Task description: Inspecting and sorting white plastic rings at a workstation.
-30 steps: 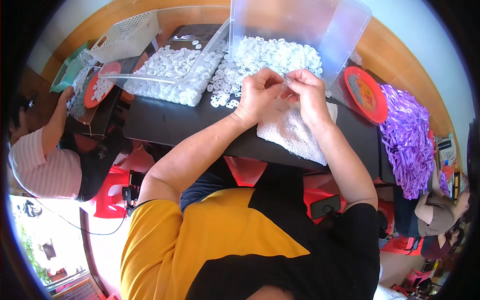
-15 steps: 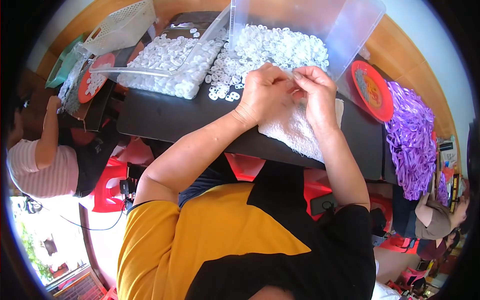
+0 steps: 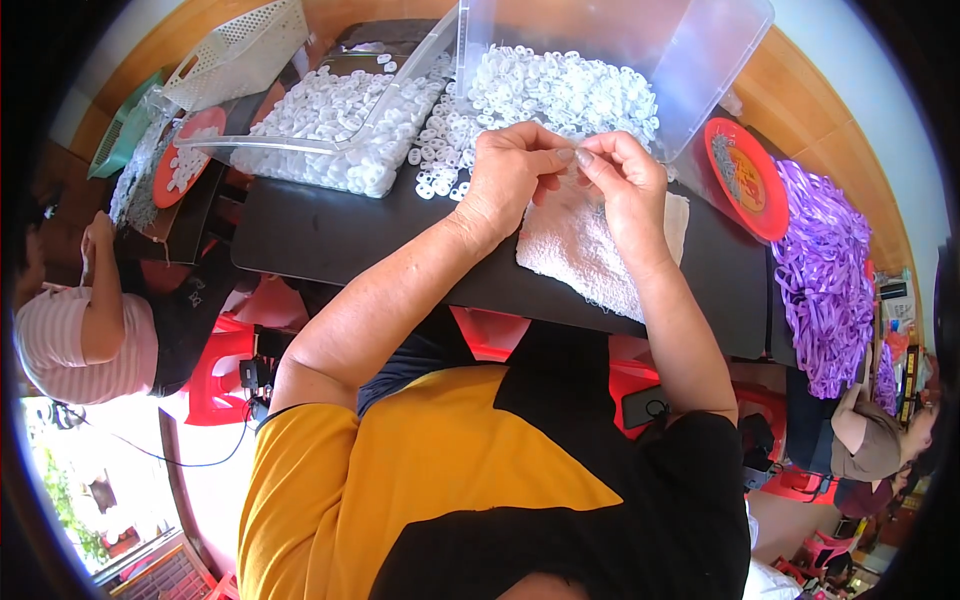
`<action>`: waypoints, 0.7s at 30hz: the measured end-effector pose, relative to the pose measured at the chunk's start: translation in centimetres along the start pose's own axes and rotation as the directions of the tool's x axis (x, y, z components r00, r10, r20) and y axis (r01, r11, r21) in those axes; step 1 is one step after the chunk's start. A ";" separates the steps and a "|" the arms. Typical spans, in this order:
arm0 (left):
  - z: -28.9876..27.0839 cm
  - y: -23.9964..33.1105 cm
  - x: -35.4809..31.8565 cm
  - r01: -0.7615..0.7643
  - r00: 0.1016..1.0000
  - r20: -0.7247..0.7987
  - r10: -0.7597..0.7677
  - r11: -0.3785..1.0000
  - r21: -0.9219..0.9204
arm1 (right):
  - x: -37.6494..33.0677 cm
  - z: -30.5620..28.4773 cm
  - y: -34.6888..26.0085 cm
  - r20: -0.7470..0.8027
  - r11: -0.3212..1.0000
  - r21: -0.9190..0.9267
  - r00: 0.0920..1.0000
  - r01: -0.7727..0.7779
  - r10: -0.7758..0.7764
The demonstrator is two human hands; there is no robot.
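Observation:
Above a white towel (image 3: 575, 245) on the dark table, my two hands meet fingertip to fingertip. My left hand (image 3: 510, 175) pinches thumb against forefinger. Its fingertips nearly touch those of my right hand (image 3: 632, 185), which is pinched in the same way. Whatever lies between them is too small to make out. Just beyond the hands, a heap of small white oval pieces with holes (image 3: 560, 90) spills from a clear plastic bin (image 3: 705, 60) tipped on its side. Some loose white pieces (image 3: 435, 180) lie left of my left hand.
Another clear bin (image 3: 345, 148) full of white pieces stands at left. To the right are a red plate (image 3: 772, 215) with small silvery metal parts and a heap of purple straps (image 3: 825, 270). A co-worker in a striped shirt (image 3: 85, 335) sits at far left, near another red plate (image 3: 200, 125).
My left hand has shifted slightly left and turned, so its pinched fingertips show more plainly. My right hand has barely moved. The left co-worker's hand has dropped a little.

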State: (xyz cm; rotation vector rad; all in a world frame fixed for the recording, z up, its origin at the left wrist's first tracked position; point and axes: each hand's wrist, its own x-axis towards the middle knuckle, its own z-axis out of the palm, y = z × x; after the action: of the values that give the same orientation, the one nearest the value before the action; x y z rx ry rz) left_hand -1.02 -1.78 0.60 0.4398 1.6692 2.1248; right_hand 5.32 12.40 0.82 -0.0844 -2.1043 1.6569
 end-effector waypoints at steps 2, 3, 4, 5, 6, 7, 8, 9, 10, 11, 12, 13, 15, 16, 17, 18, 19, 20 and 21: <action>-0.1 0.0 0.0 0.014 1.000 0.003 -0.014 0.999 -0.043 | 0.0 0.0 0.1 -0.002 1.000 -0.017 1.000 0.021 -0.021; -0.1 0.0 0.1 0.026 1.000 0.007 -0.026 0.996 -0.085 | 0.0 0.0 0.1 -0.005 0.999 -0.026 1.000 0.030 -0.030; -0.1 0.0 0.1 0.026 1.000 0.006 -0.025 0.996 -0.086 | 0.0 0.0 0.1 -0.008 0.999 -0.035 0.999 0.039 -0.040; -0.2 -0.1 0.2 0.041 0.999 0.014 -0.040 0.993 -0.108 | 0.0 0.0 0.3 -0.007 0.999 -0.036 0.999 0.040 -0.041; -0.2 -0.1 0.2 0.056 0.998 0.023 -0.054 0.990 -0.129 | 0.0 0.0 0.4 -0.001 0.999 -0.043 0.999 0.032 -0.032; -0.3 -0.1 0.2 0.055 0.998 0.022 -0.053 0.990 -0.129 | 0.0 0.0 0.5 0.005 0.998 -0.050 1.000 0.024 -0.023; -0.3 -0.1 0.2 0.058 0.998 0.024 -0.056 0.991 -0.120 | 0.0 0.0 0.4 0.006 0.998 -0.050 1.000 0.025 -0.024; -0.3 -0.1 0.2 0.062 0.998 0.025 -0.060 0.992 -0.111 | 0.0 0.0 0.4 0.007 0.998 -0.048 1.000 0.030 -0.030; -0.3 -0.1 0.2 0.062 0.998 0.025 -0.059 0.992 -0.112 | 0.0 0.0 0.4 0.009 0.998 -0.046 0.999 0.036 -0.036; -0.3 -0.1 0.3 0.068 0.997 0.031 -0.065 0.992 -0.110 | 0.0 0.0 0.4 0.010 0.998 -0.046 0.999 0.036 -0.036; -0.3 -0.1 0.3 0.075 0.997 0.038 -0.071 0.991 -0.109 | 0.1 0.0 0.5 0.008 0.997 -0.058 0.999 0.041 -0.041; -0.3 -0.1 0.3 0.074 0.997 0.037 -0.071 0.991 -0.110 | 0.1 -0.1 0.5 0.006 0.996 -0.070 0.999 0.046 -0.046; -0.2 0.0 0.2 0.063 0.997 0.038 -0.060 0.995 -0.079 | 0.1 -0.1 0.6 0.004 0.997 -0.070 0.999 0.040 -0.040; -0.1 0.0 0.2 0.062 0.997 0.039 -0.059 0.995 -0.080 | 0.1 -0.2 0.6 0.002 0.997 -0.069 0.999 0.034 -0.034; -0.1 0.0 0.1 0.055 0.998 0.038 -0.052 0.995 -0.080 | 0.1 -0.2 0.6 0.001 0.997 -0.070 0.999 0.035 -0.035; -0.1 0.1 0.1 0.047 0.998 0.036 -0.044 0.996 -0.080 | 0.1 -0.1 0.6 0.002 0.998 -0.065 1.000 0.027 -0.027; -0.1 0.0 0.1 0.046 0.998 0.035 -0.043 0.996 -0.080 | 0.1 -0.1 0.5 0.003 0.998 -0.061 1.000 0.019 -0.019; -0.1 0.0 0.1 0.037 0.999 0.020 -0.036 0.996 -0.082 | 0.1 -0.1 0.5 0.004 0.998 -0.060 1.000 0.020 -0.020; -0.1 -0.1 0.1 0.029 1.000 0.006 -0.028 0.996 -0.085 | 0.1 0.0 0.3 0.004 0.998 -0.066 1.000 0.020 -0.019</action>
State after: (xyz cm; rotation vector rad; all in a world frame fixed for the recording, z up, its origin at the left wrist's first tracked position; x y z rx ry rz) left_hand -1.15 -1.83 0.49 0.3926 1.5667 2.1630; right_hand 5.18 12.56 0.57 -0.0821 -2.1555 1.5774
